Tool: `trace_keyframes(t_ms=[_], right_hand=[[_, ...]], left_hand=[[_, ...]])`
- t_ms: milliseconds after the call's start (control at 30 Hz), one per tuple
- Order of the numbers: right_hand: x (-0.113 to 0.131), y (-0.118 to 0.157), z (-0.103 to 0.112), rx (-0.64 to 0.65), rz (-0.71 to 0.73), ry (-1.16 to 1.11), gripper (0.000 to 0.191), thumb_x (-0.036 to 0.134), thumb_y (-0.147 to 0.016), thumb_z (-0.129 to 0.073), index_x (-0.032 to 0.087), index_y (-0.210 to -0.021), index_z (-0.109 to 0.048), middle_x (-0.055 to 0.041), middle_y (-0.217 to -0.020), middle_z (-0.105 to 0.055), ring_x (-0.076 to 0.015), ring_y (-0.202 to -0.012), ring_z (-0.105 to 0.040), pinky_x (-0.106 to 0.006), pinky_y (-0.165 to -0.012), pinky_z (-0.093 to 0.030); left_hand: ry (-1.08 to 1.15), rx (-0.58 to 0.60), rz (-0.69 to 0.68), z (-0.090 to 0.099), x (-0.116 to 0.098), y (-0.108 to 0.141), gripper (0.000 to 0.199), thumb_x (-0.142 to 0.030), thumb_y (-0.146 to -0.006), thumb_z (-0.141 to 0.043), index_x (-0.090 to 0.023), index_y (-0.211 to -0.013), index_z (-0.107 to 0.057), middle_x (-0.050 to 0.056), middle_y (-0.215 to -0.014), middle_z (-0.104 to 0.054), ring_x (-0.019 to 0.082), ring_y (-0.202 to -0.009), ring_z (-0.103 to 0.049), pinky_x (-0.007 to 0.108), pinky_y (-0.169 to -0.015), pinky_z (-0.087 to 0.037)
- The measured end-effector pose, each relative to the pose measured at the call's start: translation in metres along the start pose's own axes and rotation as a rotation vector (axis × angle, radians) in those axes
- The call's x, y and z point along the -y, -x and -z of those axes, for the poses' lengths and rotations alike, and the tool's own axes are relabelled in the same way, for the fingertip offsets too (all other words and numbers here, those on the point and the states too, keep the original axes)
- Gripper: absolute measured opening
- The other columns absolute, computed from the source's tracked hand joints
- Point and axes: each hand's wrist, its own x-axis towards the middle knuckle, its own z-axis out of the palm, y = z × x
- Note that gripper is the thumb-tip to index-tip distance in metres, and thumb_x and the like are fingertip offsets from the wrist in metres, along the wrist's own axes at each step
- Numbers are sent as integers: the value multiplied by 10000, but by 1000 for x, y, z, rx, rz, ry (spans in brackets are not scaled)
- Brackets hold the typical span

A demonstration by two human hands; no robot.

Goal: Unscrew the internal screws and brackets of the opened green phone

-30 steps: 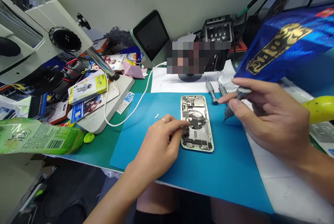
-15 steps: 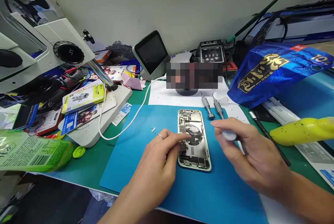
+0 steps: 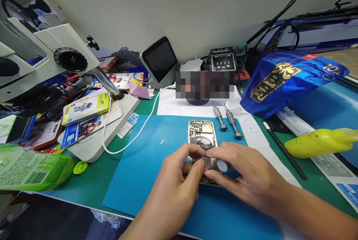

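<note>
One opened, pale-framed rectangular phone [image 3: 200, 130] lies on the flat blue mat [image 3: 134, 173], its long axis running away from me, far end slightly left, metallic innards exposed. My right hand [image 3: 248, 173] grasps a grey, round-capped tool [image 3: 223, 165]; my left hand [image 3: 179, 180] bends over the phone, its grip unclear.

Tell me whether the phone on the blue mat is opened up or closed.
Opened up: the phone lies on the blue mat with its inner parts exposed above the fingers; both hands cover its lower part.
</note>
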Motion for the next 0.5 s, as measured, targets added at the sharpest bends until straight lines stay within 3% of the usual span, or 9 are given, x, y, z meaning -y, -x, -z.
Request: trace_keyframes(t_ms=[333, 500], right_hand=[[-1, -2, 0, 19, -29, 8, 168, 284, -1044, -590, 186, -1180, -592, -11, -954, -712, -110, -852, -677, -222, -783, -518], [-1, 1, 1, 15, -26, 52, 204, 253, -1032, -596, 175, -1220, -607, -27, -1026, -739, -125, -933, -707, -236, -889, -538]], left_hand=[[-27, -106, -27, 4, 0, -2, 233, -408, -974, -645, -206, -1088, -671, -83, -588, -420, 75, -554, -422, 184, -517, -305], [-61, -123, -43, 10, 3, -2, 254, -432, -944, -675, -201, -1050, -684, -34, -799, -586, 59, -587, -443, 197, -538, -336]])
